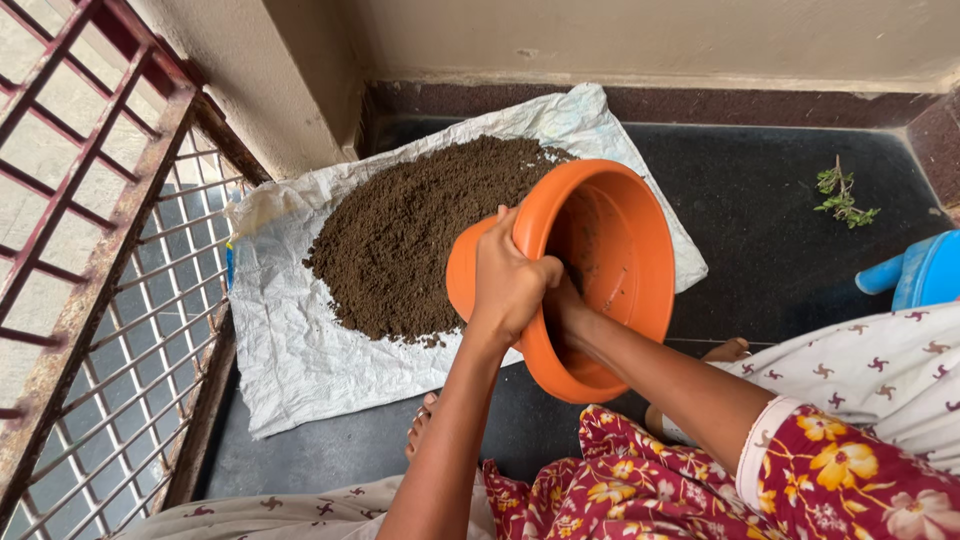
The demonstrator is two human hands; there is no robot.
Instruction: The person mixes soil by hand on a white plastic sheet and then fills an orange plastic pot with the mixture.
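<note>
Head view: tilted orange plastic pot (610,230), soil-streaked inside.

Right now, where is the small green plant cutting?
In the head view, the green plant cutting lies on the dark floor at the upper right, near the back wall, above the blue plastic container and right of the orange pot.

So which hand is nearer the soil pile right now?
The left hand: it grips the orange pot by its rim, beside the soil pile on the white sheet. The right hand reaches inside the pot, farther from the soil.
</note>
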